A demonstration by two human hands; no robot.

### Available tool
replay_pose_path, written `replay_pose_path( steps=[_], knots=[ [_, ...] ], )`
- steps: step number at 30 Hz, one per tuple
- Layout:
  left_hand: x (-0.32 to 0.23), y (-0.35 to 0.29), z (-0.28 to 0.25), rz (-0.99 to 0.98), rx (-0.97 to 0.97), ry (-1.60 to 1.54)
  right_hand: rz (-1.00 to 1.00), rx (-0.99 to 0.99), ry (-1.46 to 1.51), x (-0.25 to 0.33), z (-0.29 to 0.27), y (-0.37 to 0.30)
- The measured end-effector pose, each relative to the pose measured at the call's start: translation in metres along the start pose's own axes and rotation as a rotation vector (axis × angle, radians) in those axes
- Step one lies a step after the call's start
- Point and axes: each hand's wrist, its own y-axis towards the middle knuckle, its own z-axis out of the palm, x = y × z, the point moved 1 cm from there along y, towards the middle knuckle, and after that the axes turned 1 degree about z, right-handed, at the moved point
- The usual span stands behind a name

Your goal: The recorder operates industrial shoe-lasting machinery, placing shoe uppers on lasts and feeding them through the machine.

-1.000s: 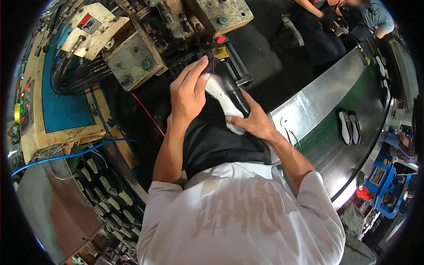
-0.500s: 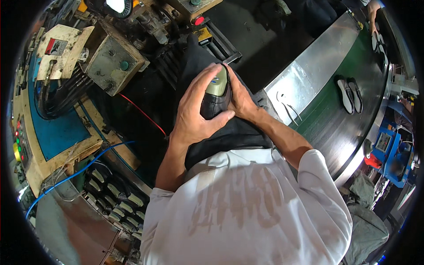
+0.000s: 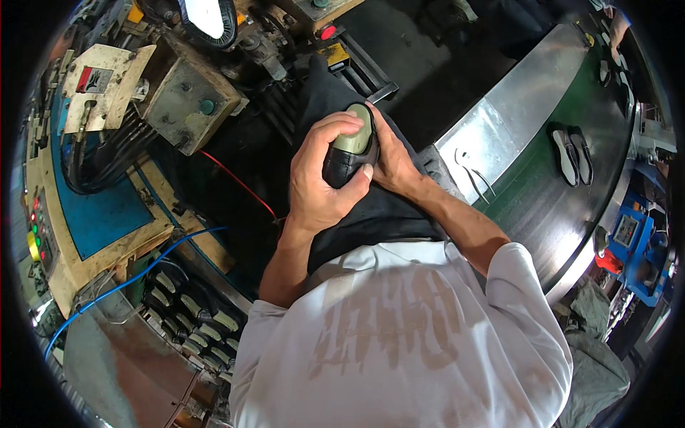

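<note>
Between my two hands, above my dark-trousered thighs, is a black shoe upper [image 3: 341,168] fitted round a pale green shoe last [image 3: 354,143]. My left hand [image 3: 316,171] grips it from the left, its fingertips bent over the green last and its thumb pressed on the black heel end. From the right side my right hand [image 3: 392,158] wraps the upper, fingers along its far edge. The underside and most of the right fingers are hidden. Pliers [image 3: 472,171] with spread handles lie to the right, on the metal ledge's edge.
At right, a green conveyor belt [image 3: 528,164] carries a pair of black shoes [image 3: 571,157]; another person's hand [image 3: 618,36] is at its far end. A worn machine box [image 3: 189,107] stands at left, with a blue hose [image 3: 143,273] below. Several lasted shoes [image 3: 193,307] sit in a rack.
My left fingers have curled further over the green last, and the left thumb has drawn in against the heel end. My right hand keeps its hold. The whole view has shifted slightly.
</note>
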Motion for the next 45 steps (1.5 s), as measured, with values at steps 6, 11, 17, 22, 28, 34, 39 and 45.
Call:
replay_pose_path(
  steps=[6,11,17,22,28,34,39,45],
  knots=[
    [0.001,0.003,0.002,0.000,-0.001,-0.024,-0.010,-0.023,-0.005,-0.008,0.002,-0.001],
    [0.003,0.012,0.000,0.017,0.012,-0.012,0.029,-0.041,-0.008,-0.002,0.000,0.002],
    [0.015,0.054,-0.040,-0.216,-0.016,-0.426,0.243,0.297,0.025,0.044,-0.061,0.053],
    [0.100,0.053,-0.040,-0.609,-0.334,-0.577,0.115,0.130,-0.285,0.086,-0.050,0.017],
    [0.172,0.018,-0.030,-0.827,-0.257,-0.323,-0.008,0.249,-0.652,0.041,-0.023,-0.013],
    [0.164,0.025,-0.055,-0.270,-0.262,0.504,-0.090,0.271,-0.671,0.035,-0.023,-0.004],
    [0.172,0.026,-0.052,-0.375,-0.285,0.494,-0.117,0.252,-0.660,0.030,-0.021,-0.001],
    [0.182,0.030,-0.051,-0.484,-0.286,0.474,-0.106,0.250,-0.647,0.031,-0.023,0.008]
  ],
)
